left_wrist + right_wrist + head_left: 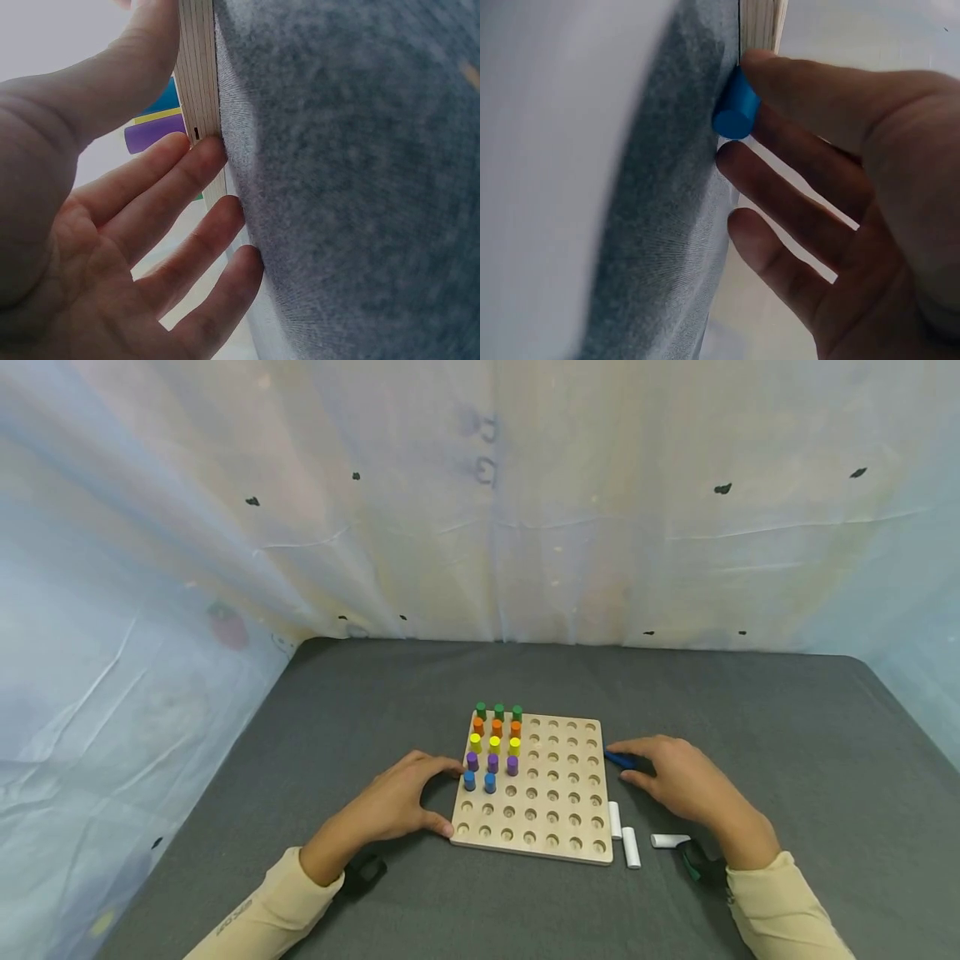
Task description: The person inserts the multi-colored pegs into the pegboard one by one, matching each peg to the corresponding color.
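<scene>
A wooden pegboard lies on the grey table. Its far-left holes hold rows of green, orange, yellow and purple pegs and two blue pegs. My left hand braces the board's left edge, thumb at the near corner, with straight fingers against the edge. My right hand is by the board's right edge. Two of its fingertips close on a loose blue peg, also visible from the head camera, which still lies on the cloth.
Three white pegs lie on the table near the board's right front corner, just in front of my right wrist. A pale sheet walls in the table at the back and both sides.
</scene>
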`<action>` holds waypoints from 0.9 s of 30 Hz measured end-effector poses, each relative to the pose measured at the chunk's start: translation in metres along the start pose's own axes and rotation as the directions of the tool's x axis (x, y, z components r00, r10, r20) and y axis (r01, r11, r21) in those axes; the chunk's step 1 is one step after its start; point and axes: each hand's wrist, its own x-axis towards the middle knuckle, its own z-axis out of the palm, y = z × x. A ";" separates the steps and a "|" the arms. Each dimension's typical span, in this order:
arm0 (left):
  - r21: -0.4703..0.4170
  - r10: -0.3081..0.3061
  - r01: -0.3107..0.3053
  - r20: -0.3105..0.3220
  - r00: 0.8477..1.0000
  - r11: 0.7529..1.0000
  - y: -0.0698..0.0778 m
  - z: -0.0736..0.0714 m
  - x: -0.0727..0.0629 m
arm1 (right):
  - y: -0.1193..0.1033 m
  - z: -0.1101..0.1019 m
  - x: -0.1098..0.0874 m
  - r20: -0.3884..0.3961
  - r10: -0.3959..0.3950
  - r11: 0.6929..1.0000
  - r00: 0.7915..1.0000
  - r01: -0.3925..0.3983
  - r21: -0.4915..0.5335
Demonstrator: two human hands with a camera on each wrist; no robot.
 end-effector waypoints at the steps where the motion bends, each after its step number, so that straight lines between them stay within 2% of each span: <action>1: -0.001 -0.006 0.006 0.001 1.000 1.000 0.000 0.000 0.000 | 0.000 0.000 0.000 -0.001 -0.003 1.000 1.000 0.003 -0.001; 12: 0.005 -0.026 0.026 0.002 1.000 1.000 0.002 0.000 0.000 | -0.002 0.004 0.001 -0.045 0.002 1.000 0.999 -0.002 -0.001; 21: 0.002 -0.018 0.018 0.014 1.000 1.000 0.001 -0.002 0.001 | -0.004 0.006 0.001 -0.027 0.010 0.999 1.000 -0.009 0.043; 27: 0.005 -0.012 0.012 0.015 1.000 1.000 0.000 -0.001 0.000 | -0.005 0.004 -0.002 -0.053 -0.013 0.997 0.999 0.017 0.075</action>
